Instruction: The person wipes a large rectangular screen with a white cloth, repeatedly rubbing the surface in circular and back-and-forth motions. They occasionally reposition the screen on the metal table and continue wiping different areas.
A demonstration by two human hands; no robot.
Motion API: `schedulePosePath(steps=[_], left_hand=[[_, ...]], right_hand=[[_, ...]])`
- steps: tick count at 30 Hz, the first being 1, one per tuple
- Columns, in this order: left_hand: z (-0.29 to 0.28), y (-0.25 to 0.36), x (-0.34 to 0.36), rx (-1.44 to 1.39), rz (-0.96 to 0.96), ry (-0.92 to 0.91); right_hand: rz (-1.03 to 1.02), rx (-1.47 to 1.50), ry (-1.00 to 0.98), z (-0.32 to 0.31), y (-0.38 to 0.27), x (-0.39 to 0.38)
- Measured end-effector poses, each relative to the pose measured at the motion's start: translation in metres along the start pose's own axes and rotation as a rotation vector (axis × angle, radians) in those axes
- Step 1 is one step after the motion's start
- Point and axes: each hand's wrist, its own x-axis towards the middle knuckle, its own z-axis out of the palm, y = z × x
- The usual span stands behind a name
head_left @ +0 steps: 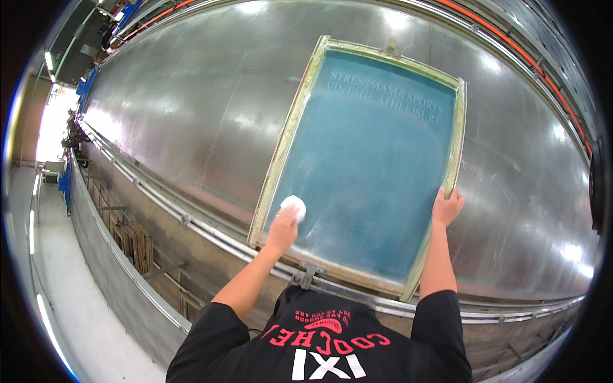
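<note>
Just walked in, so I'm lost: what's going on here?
A person's left hand holds a soft-looking white wad at the lower left of a flat blue panel, on it or just above. The right hand grips the right side of its pale yellow-green rectangular frame, which rests on a long shiny metal table.

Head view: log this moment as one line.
left hand: holds white wad at blue screen, lower left | right hand: grips frame, right side | frame: on metal table

A blue, pale-framed screen lies askew, a white wad at its lower left.
</note>
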Motion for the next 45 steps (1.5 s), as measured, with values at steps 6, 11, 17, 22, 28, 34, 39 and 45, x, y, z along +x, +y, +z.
schedulePosePath(steps=[6,11,17,22,28,34,39,45], left_hand=[[0.032,0.0,0.201,0.176,0.117,0.086],[0.076,0.014,0.312,0.305,0.084,0.141],[0.073,0.049,0.268,0.174,0.365,0.024],[0.089,0.076,0.292,0.222,0.406,-0.099],[0.149,0.142,0.294,0.116,0.723,-0.052],[0.182,0.177,0.307,0.096,0.462,-0.07],[0.18,0.23,0.224,-0.263,1.2,-0.688],[0.195,0.201,0.307,0.209,0.615,-0.147]], right_hand=[[0.054,-0.021,-0.029,-0.011,-0.008,-0.005],[0.046,0.041,-0.004,-0.009,-0.016,-0.006],[-0.038,0.033,0.048,-0.013,-0.012,-0.004],[0.001,0.038,0.059,-0.013,-0.016,-0.002],[-0.005,0.083,0.112,-0.012,-0.019,0.001],[-0.045,0.233,0.208,-0.015,-0.012,-0.004],[-0.006,0.285,0.21,-0.017,-0.006,-0.006],[0.011,0.372,0.166,-0.015,-0.018,-0.003]])
